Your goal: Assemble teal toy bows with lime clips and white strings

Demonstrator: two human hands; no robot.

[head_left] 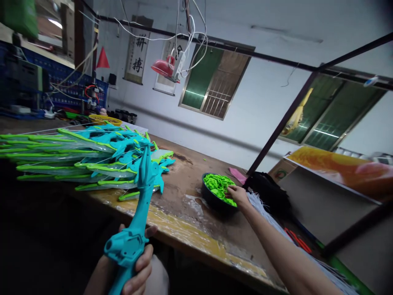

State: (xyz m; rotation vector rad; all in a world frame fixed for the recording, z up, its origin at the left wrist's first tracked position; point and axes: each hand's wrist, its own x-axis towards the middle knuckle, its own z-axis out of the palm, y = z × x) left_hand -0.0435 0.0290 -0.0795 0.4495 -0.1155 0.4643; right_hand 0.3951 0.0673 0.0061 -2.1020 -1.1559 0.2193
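My left hand (pixel 141 268) is wrapped round the grip of a turquoise plastic toy bow body (pixel 139 213), held upright and a little tilted in front of the table edge. Over a black bowl (pixel 211 201) on the table, my right hand (pixel 237 196) dips its fingers into bright green plastic pieces (pixel 217 183). Those fingers are bent together; what lies between the tips is too small to make out. Left of them, a pile of assembled toy bows (pixel 107 153) with turquoise bodies, green-edged limbs and white strings overhangs the table edge.
White cords (pixel 258 203) lie right of the bowl, near a black cloth (pixel 270 188) and orange-handled scissors (pixel 297 239). A yellow basket (pixel 105 119) stands behind the bows. A red lamp (pixel 164 67) hangs above the wooden table (pixel 184 192). A dark post (pixel 281 123) rises at right.
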